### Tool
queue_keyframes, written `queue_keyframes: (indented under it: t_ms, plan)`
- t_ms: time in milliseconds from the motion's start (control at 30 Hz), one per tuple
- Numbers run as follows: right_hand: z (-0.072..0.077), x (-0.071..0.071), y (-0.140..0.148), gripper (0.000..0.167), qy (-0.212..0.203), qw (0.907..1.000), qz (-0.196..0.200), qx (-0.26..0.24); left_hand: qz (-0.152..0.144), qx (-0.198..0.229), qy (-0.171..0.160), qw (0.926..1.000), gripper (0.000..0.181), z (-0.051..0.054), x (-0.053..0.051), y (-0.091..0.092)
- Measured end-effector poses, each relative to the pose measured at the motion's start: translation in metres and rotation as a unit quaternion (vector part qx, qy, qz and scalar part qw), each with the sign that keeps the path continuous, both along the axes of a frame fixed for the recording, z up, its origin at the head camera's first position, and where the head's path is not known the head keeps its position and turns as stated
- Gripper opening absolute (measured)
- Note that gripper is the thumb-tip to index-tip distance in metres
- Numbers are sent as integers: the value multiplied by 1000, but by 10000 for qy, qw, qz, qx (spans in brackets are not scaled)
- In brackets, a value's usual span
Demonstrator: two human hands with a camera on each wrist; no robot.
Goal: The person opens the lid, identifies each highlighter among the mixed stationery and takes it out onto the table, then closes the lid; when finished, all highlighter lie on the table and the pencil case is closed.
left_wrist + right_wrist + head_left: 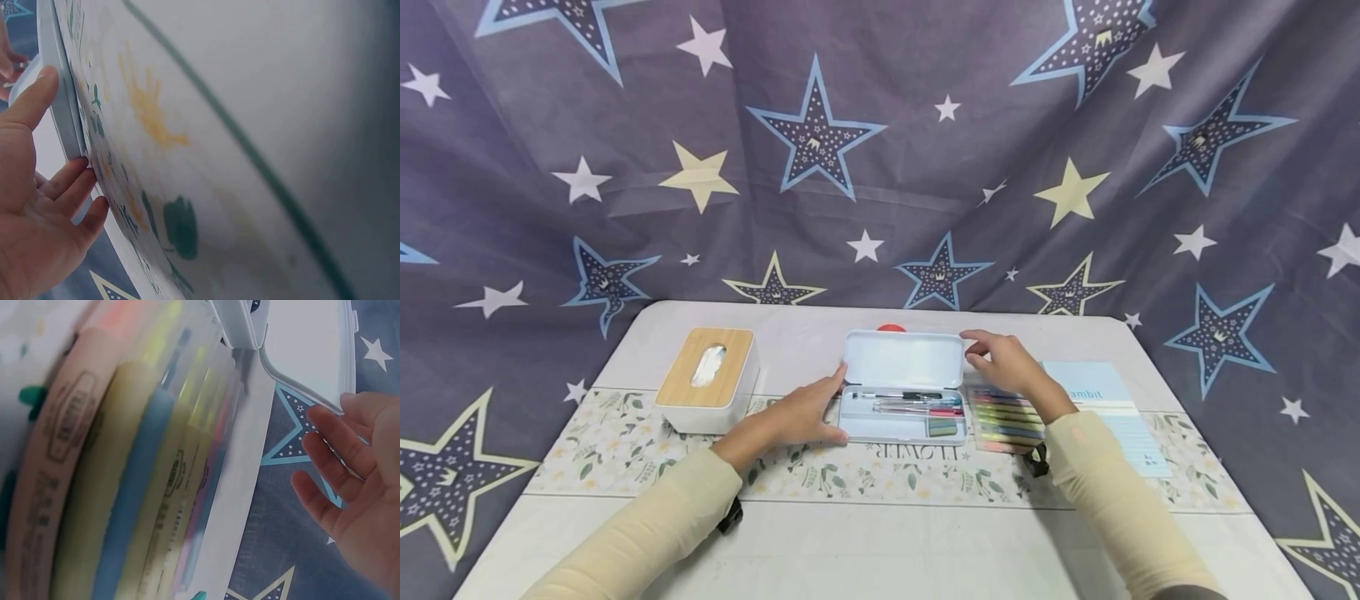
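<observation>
A white pencil case (901, 429) lies on the table with its lid (904, 358) raised. Inside are several pens (917, 407) and a greenish eraser-like block (942, 427). My left hand (801, 414) rests against the case's left end, thumb near the front corner and fingers farther back; in the left wrist view the hand (37, 200) touches the case wall (62, 106) with fairly straight fingers. At the lid's right edge is my right hand (1006, 362). Its thumb and index finger pinch the lid's corner, while the other fingers of this hand (362, 469) stay apart from it.
Right of the case lies a clear pack of highlighters (1006, 419), partly under my right forearm. Beyond it is a light blue notebook (1097, 396). A tissue box (707, 379) with a wooden top stands at left. A red object (891, 327) shows behind the lid.
</observation>
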State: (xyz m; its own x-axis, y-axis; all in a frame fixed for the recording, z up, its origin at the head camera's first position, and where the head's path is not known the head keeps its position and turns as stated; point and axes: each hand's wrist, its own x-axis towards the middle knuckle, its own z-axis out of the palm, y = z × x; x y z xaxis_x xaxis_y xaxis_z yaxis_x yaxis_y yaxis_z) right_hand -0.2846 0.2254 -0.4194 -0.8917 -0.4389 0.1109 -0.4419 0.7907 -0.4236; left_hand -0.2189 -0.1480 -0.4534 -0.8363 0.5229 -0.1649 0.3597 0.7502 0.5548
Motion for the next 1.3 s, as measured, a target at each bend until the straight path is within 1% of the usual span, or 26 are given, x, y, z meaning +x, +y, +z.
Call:
queue_keyframes:
  t_ms: [133, 267, 367, 467, 633, 767, 867, 1067, 1200, 1300]
  plan:
    - [-2, -4, -2, 42, 12, 9999, -101, -80, 6, -5, -12, 10000, 125, 1, 0, 1]
    - [-6, -8, -5, 39, 76, 9994, -325, -85, 24, -17, -2, 10000, 125, 0, 0, 0]
    - [-7, -10, -7, 37, 77, 9986, -520, -73, 13, -22, -2, 10000, 125, -1, 0, 1]
    - [-7, -10, -10, 35, 64, 9981, -609, -99, -6, -47, -5, 10000, 125, -2, 0, 1]
    - [-6, -9, -10, 34, 112, 9980, -600, -155, 3, -56, 49, 10000, 126, -2, 0, 0]
    - [-5, -7, -9, 33, 233, 9982, -514, -192, -31, -31, 119, 9999, 127, -2, 0, -1]
    - [-4, -3, -8, 32, 351, 9981, -466, -212, -69, 10, 127, 9999, 127, -2, 0, -1]
    - [-1, 10, -6, 29, 511, 9976, -357, -314, -67, 78, 122, 9999, 128, -3, 0, -1]
    - [0, 21, -4, 24, 533, 9976, -208, -401, -81, 97, 157, 9998, 129, -3, -1, -2]
    - [1, 30, -1, 21, 468, 9976, -25, -506, -100, 68, 181, 9998, 128, -3, -1, -3]
